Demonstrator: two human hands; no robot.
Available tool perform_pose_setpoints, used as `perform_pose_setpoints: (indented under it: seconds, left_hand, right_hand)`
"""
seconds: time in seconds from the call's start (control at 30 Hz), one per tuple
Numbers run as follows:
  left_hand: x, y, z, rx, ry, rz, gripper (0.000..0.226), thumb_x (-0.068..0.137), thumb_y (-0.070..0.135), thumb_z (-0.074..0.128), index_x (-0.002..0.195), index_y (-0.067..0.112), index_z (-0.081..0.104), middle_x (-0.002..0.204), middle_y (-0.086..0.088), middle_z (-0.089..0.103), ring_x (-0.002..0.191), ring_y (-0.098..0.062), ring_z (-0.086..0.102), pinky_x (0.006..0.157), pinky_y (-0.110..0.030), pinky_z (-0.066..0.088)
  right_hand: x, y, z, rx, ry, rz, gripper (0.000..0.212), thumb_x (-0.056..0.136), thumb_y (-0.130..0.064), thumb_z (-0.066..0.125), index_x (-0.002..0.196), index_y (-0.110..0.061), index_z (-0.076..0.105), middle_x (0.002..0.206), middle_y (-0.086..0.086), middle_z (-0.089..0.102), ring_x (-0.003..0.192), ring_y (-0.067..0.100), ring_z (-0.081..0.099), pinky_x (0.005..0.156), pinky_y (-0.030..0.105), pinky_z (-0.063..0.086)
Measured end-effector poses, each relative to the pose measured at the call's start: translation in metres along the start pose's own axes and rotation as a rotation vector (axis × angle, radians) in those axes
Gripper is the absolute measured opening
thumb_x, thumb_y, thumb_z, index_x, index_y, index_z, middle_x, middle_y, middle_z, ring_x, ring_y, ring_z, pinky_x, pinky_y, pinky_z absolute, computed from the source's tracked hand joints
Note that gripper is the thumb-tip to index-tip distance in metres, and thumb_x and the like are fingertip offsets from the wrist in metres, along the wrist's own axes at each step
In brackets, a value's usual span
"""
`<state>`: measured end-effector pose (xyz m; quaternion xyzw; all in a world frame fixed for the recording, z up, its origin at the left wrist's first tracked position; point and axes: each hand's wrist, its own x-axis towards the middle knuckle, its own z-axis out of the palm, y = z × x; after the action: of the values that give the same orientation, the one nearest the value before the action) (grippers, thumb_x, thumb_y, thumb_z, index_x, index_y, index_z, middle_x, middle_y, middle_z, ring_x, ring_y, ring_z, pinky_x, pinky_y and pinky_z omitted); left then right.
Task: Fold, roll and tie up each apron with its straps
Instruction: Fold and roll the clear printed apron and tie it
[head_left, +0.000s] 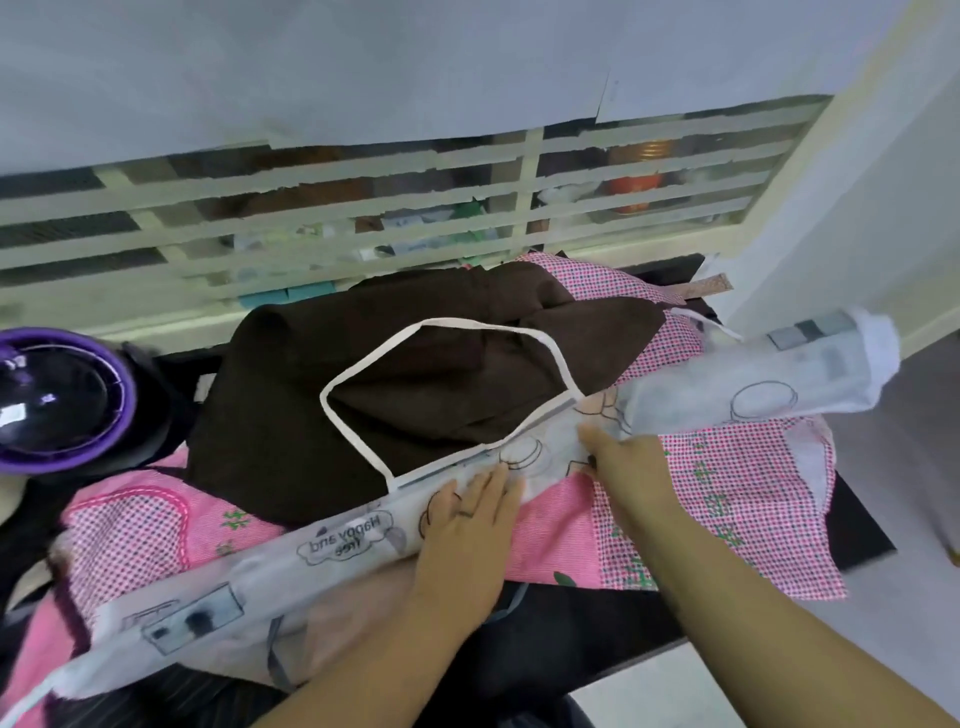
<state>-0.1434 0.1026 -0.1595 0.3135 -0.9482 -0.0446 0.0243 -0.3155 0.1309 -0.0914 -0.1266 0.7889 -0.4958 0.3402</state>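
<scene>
A white printed apron (343, 540), folded into a long narrow band, lies diagonally across the table from lower left to upper right. Its white neck strap (441, 325) loops over a dark brown apron (415, 384) behind it. My left hand (467, 519) rests flat on the middle of the band, fingers spread. My right hand (623, 457) presses on the band just to the right, fingers pointing left. The band's right end (779, 369) is lifted and blurred. A pink checked apron (727, 499) lies spread underneath.
A purple-rimmed dark bowl-shaped object (57, 400) sits at the left. The black table edge (862, 525) shows at the right. A slatted white window frame (363, 208) stands behind the table, and a white wall (857, 208) rises at the right.
</scene>
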Motion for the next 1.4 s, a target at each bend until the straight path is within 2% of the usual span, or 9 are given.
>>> perform_pose_setpoints:
  seconds: [0.2,0.3,0.43,0.53,0.67,0.8,1.0,1.2,1.4]
  left_hand:
    - [0.026,0.010,-0.015,-0.078,-0.124,-0.136,0.072,0.031,0.016,0.084,0.101,0.021,0.074,0.119,-0.004,0.066,0.087,-0.020,0.068,0.054,-0.039,0.049]
    - [0.028,0.008,-0.030,-0.155,-0.244,-0.141,0.059,0.078,0.024,0.068,0.133,0.016,0.051,0.138,-0.004,0.050,0.118,-0.022,0.051,0.091,-0.046,0.044]
    - [0.001,-0.015,-0.027,-0.153,-0.255,-0.060,0.046,0.097,0.014,0.034,0.144,0.014,0.037,0.147,-0.009,0.039,0.134,-0.027,0.035,0.113,-0.037,0.026]
    - [-0.042,-0.043,-0.016,-0.073,-0.202,0.020,0.052,0.076,0.018,0.054,0.127,0.014,0.058,0.128,-0.008,0.061,0.114,-0.029,0.060,0.101,-0.041,0.043]
    - [-0.085,-0.074,-0.011,-0.005,-0.299,-0.050,0.056,0.074,0.017,0.036,0.128,0.014,0.048,0.127,-0.006,0.063,0.113,-0.027,0.063,0.111,-0.042,0.017]
    - [-0.084,-0.083,-0.022,-0.030,-0.206,-0.061,0.061,0.091,0.010,0.035,0.151,0.016,0.024,0.159,-0.001,0.019,0.145,-0.023,0.024,0.115,-0.035,-0.014]
    - [-0.085,-0.098,-0.027,-0.458,-0.212,-0.046,0.037,0.102,0.048,0.026,0.137,0.040,0.036,0.139,0.029,0.029,0.132,0.001,0.028,0.110,-0.019,0.015]
    - [-0.148,-0.132,-0.034,-0.532,-0.060,-0.366,0.032,0.097,0.034,0.048,0.129,0.037,0.049,0.128,0.013,0.056,0.118,-0.009,0.052,0.098,-0.028,0.041]
    - [-0.202,-0.165,-0.033,-0.470,-0.082,-0.607,0.065,0.090,0.049,0.007,0.120,0.019,0.056,0.111,-0.007,0.067,0.105,-0.017,0.061,0.096,-0.031,0.047]
  right_hand:
    - [-0.025,-0.007,0.034,-0.447,-0.007,-0.486,0.022,0.093,-0.002,0.048,0.083,0.012,0.062,0.082,0.026,0.063,0.073,0.031,0.054,0.068,0.027,0.035]
    - [-0.033,-0.006,0.055,-0.466,-0.227,-0.585,0.044,0.078,0.004,0.042,0.119,0.003,0.060,0.107,0.011,0.063,0.093,0.013,0.055,0.077,0.005,0.035]
    - [-0.032,0.002,0.076,-0.657,-0.419,-0.730,0.070,0.073,-0.003,0.033,0.142,-0.004,0.041,0.139,0.020,0.048,0.130,0.032,0.043,0.110,0.038,0.033]
    - [-0.029,0.015,0.087,-0.821,-0.377,-0.841,0.060,0.073,-0.009,0.047,0.133,-0.006,0.052,0.120,0.017,0.061,0.115,0.037,0.055,0.097,0.054,0.044]
    - [-0.035,0.025,0.100,-0.894,-0.354,-0.874,0.053,0.073,-0.019,0.042,0.123,-0.015,0.058,0.118,0.005,0.058,0.109,0.028,0.054,0.091,0.056,0.043]
    - [-0.057,0.024,0.109,-0.843,-0.310,-0.967,0.045,0.072,-0.018,0.046,0.116,-0.019,0.056,0.111,-0.002,0.054,0.108,0.023,0.051,0.093,0.059,0.037]
    - [-0.069,0.058,0.119,-1.070,-0.423,-1.098,0.059,0.074,-0.023,0.039,0.133,-0.024,0.042,0.124,0.002,0.056,0.124,0.025,0.041,0.103,0.066,0.025]
    - [-0.066,0.067,0.123,-1.120,-0.423,-1.061,0.082,0.060,-0.011,0.053,0.139,-0.024,0.036,0.135,0.008,0.050,0.132,0.027,0.032,0.104,0.069,0.016]
    - [-0.078,0.074,0.137,-1.158,-0.410,-1.112,0.077,0.067,-0.014,0.053,0.140,-0.031,0.034,0.138,0.011,0.046,0.134,0.031,0.034,0.098,0.073,0.022]
